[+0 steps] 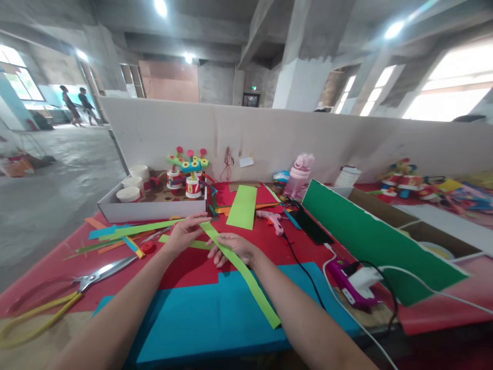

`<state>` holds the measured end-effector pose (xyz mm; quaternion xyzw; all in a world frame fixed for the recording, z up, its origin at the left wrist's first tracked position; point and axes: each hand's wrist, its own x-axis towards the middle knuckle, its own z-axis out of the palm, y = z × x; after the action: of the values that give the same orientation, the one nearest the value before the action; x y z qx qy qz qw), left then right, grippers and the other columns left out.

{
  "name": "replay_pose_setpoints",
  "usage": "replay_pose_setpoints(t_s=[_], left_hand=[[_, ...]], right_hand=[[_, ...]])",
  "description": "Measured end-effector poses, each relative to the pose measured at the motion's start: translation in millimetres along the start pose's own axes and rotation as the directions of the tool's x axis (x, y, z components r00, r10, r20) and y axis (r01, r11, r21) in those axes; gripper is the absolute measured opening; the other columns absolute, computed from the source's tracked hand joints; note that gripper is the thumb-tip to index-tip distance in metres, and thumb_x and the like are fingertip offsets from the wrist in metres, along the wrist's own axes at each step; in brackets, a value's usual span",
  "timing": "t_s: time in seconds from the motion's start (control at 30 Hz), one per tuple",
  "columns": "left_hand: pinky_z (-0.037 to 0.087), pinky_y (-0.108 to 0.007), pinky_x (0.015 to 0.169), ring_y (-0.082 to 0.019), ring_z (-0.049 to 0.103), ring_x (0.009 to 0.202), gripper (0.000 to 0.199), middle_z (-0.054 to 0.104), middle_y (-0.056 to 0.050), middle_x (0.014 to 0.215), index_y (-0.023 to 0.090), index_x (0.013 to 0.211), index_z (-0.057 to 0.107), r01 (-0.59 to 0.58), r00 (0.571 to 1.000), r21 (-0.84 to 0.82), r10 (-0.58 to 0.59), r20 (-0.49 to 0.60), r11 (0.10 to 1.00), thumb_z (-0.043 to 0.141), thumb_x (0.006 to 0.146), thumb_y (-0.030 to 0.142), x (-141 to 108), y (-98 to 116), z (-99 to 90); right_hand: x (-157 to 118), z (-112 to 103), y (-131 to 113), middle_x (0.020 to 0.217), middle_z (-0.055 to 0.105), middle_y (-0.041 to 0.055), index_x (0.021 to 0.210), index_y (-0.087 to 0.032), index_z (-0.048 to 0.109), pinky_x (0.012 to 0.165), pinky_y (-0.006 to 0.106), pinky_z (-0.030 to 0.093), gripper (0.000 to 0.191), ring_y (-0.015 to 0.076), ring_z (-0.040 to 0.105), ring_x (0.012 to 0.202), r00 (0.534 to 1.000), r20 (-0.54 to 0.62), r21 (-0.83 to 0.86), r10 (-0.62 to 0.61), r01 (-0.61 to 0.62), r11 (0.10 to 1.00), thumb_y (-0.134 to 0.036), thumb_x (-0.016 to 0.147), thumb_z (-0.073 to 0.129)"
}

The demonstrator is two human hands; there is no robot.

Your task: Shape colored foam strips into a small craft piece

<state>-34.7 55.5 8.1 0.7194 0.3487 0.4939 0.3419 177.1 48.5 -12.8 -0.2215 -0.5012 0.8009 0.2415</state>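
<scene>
Now the right fingers (221, 258) hold a curving green paper strip (248, 277).

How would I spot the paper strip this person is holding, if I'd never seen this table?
Find the blue surface at the table's near edge. Just beyond, the light-green strip crosses the right hand, its tail slanting back over the blue. Other light-green pieces lie around; only this one is in hand.

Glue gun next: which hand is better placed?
Right, probably. The right hand is nearer the glue gun; the left hand, farther off, would have to reach past it. Catch: the right holds the green strip, so it would need freeing first.
</scene>
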Motion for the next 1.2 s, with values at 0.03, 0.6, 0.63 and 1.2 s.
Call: replay_pose_setpoints(t_s=[0.03, 0.6, 0.63, 1.2], left_hand=[[0.049, -0.036, 0.094, -0.025, 0.058, 0.116, 0.03, 0.063, -0.01, 0.124, 0.022, 0.105, 0.074, 0.004, 1.0, 0.002, -0.004, 0.01, 1.0, 0.065, 0.077, 0.022, 0.2, -1.3, -2.2], [0.054, -0.026, 0.073, -0.017, 0.068, 0.079, 0.016, 0.074, -0.009, 0.086, 0.019, 0.091, 0.076, -0.163, 0.953, 0.126, 0.123, 0.275, 0.979, 0.066, 0.082, 0.027, -1.1, 9.2, -4.1], [0.054, -0.026, 0.074, -0.016, 0.068, 0.079, 0.016, 0.074, -0.008, 0.086, 0.019, 0.091, 0.076, -0.161, 0.95, 0.13, 0.118, 0.288, 0.978, 0.066, 0.082, 0.028, -0.9, 9.6, -5.9], [0.054, -0.025, 0.073, -0.016, 0.068, 0.078, 0.022, 0.075, -0.009, 0.088, 0.018, 0.094, 0.076, -0.095, 0.903, 0.094, 0.046, 0.426, 0.991, 0.066, 0.082, 0.034, -1.1, 17.0, -10.3]], right_hand=[[-0.1, -0.4, -0.4, 0.08, 0.071, 0.0107, 0.103, -0.01, 0.058, 0.058, 0.029, 0.058, 0.03, 0.0162, 0.069, 0.06, 1.0, 0.004, -0.001, 0.009, -0.009, 1.0, -0.037, 0.097, 0.045], [1.5, 5.3, 0.9, 0.077, 0.07, 0.007, 0.091, -0.011, 0.06, 0.052, 0.022, 0.054, 0.021, 0.011, 0.065, 0.054, 0.998, -0.041, -0.13, -0.055, 0.049, 0.99, -0.031, 0.091, 0.057], [1.6, 5.3, 0.9, 0.077, 0.07, 0.0069, 0.091, -0.011, 0.061, 0.051, 0.021, 0.053, 0.022, 0.0106, 0.064, 0.054, 0.998, -0.042, -0.139, -0.056, 0.05, 0.989, -0.033, 0.091, 0.058], [1.6, 6.6, -2.2, 0.065, 0.069, 0.0013, 0.087, -0.016, 0.054, 0.034, 0.015, 0.037, 0.028, 0.0056, 0.05, 0.036, 0.996, -0.078, -0.24, -0.034, 0.015, 0.971, -0.043, 0.091, 0.054]])
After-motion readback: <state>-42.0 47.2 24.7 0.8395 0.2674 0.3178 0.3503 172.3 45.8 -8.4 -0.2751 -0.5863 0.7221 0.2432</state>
